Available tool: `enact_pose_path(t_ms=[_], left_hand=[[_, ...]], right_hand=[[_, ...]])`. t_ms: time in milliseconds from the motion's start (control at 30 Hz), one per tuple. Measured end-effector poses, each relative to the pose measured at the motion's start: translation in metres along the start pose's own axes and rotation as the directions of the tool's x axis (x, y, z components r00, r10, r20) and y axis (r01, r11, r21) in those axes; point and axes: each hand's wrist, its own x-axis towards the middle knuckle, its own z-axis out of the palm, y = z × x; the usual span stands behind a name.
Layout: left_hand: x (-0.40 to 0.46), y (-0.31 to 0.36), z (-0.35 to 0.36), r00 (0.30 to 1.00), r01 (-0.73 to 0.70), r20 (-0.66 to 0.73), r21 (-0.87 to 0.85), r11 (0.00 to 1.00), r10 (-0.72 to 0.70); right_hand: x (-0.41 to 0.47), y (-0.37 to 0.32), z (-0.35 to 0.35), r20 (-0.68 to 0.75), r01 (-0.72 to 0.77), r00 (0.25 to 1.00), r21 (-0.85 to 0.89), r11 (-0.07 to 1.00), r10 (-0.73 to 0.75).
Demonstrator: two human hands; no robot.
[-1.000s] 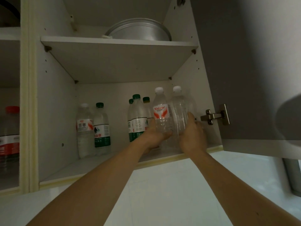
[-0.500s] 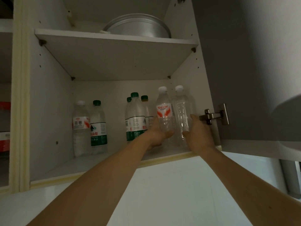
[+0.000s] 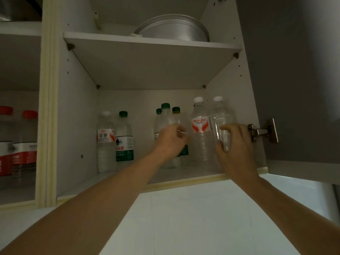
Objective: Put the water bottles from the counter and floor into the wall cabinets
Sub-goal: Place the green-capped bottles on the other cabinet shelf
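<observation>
The open wall cabinet has a lower shelf [image 3: 128,181] holding several water bottles. My right hand [image 3: 234,146] wraps around a clear unlabelled bottle with a white cap [image 3: 219,115] at the shelf's right end. Beside it stands a white-capped bottle with a red label [image 3: 201,126], free of both hands. My left hand [image 3: 171,141] is curled around the front green-capped bottle [image 3: 166,115] of a group of three in the middle. At the left stand a white-capped bottle [image 3: 105,142] and a green-capped bottle [image 3: 124,142].
The grey cabinet door [image 3: 294,80] hangs open on the right, its metal hinge [image 3: 263,132] close to my right hand. A metal pan [image 3: 173,28] sits on the upper shelf. Red-capped bottles [image 3: 24,144] fill the compartment to the left. White tiles lie below.
My left hand has let go of the red-labelled bottle and moved left onto the green-capped bottle. My right hand has slid up the clear bottle. The view has tilted slightly.
</observation>
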Motion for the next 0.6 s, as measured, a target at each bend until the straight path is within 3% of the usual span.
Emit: enact_pose_path(t_ms=[133,233,333,467,600], left_hand=[[0.009,-0.019,-0.041,0.976,-0.022,-0.218,0.012,1.000,0.024],[0.020,-0.034,-0.061,0.980,0.073,-0.186,0.009,0.997,-0.070],[0.030,-0.044,-0.069,0.974,0.214,-0.077,-0.013,0.977,-0.214],[0.042,-0.053,-0.079,0.943,0.333,0.014,-0.082,0.939,-0.333],[0.052,-0.066,-0.087,0.900,0.430,0.131,-0.117,0.895,-0.415]], right_hand=[[0.009,-0.036,0.013,0.143,0.092,0.984,0.121,0.988,-0.109],[0.023,-0.064,0.044,0.334,0.061,0.937,0.138,0.988,-0.105],[0.044,-0.080,0.084,0.437,-0.029,0.899,0.081,0.996,-0.009],[0.071,-0.088,0.119,0.334,-0.041,0.940,-0.100,0.994,0.073],[0.071,-0.078,0.131,0.267,-0.058,0.960,-0.118,0.991,0.088]])
